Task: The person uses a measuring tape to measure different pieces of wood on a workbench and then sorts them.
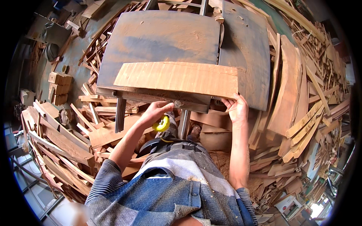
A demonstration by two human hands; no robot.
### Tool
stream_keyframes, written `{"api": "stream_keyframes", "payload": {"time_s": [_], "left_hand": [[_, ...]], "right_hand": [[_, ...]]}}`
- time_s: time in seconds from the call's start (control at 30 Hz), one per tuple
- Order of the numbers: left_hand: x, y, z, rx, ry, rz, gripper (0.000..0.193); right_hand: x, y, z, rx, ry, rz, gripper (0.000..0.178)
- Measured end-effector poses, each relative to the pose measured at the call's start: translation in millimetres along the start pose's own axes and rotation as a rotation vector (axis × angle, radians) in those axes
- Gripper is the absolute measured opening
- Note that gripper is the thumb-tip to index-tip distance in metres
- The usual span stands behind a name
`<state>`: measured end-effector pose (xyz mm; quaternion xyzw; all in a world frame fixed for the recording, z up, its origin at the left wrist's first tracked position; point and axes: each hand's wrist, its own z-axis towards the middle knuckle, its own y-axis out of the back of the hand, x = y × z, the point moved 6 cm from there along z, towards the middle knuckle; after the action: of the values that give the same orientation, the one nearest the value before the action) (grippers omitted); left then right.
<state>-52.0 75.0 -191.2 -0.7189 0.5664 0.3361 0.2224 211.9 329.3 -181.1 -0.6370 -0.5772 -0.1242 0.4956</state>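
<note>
A pale wooden board (pixel 177 78) lies along the near side of the saw table (pixel 162 28), its right end reaching across the blade slot. My right hand (pixel 237 107) pinches the board's near right corner between thumb and fingers. Below the table's front edge is my left hand (pixel 158 112), its fingers pressed together beside a small pale lump (pixel 178 103) on the front rail. What those fingers hold, if anything, is hidden. A yellow tape measure (pixel 161 123) shows just under the left wrist, close to my waist.
Sawdust coats the tabletop. A dark upright piece (pixel 221 34) stands at the slot's far part. Offcuts (pixel 60 143) heap up on the left, and long planks (pixel 288 86) lean close along the right side. Stacked blocks (pixel 59 88) sit on the floor at left.
</note>
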Motion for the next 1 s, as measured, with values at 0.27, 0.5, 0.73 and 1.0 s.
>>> {"api": "stream_keyframes", "payload": {"time_s": [0.27, 0.5, 0.73, 1.0], "left_hand": [[-3.3, -39.2, 59.2, 0.091, 0.051, -1.150, 0.042], [-30.6, -13.6, 69.6, 0.049, -0.024, -1.203, 0.022], [-37.8, -3.8, 64.0, 0.120, 0.001, -1.254, 0.025], [-23.0, -9.6, 63.1, 0.017, 0.070, -1.165, 0.025]], "right_hand": [[23.3, -27.1, -5.3, 0.108, -0.004, -0.006, 0.031], [-22.6, -24.4, 14.3, 0.172, 0.056, -0.056, 0.037], [-160.2, -140.6, 24.5, 0.770, 0.308, -1.690, 0.026], [-128.9, -96.9, -5.4, 0.916, 0.795, -1.841, 0.031]]}}
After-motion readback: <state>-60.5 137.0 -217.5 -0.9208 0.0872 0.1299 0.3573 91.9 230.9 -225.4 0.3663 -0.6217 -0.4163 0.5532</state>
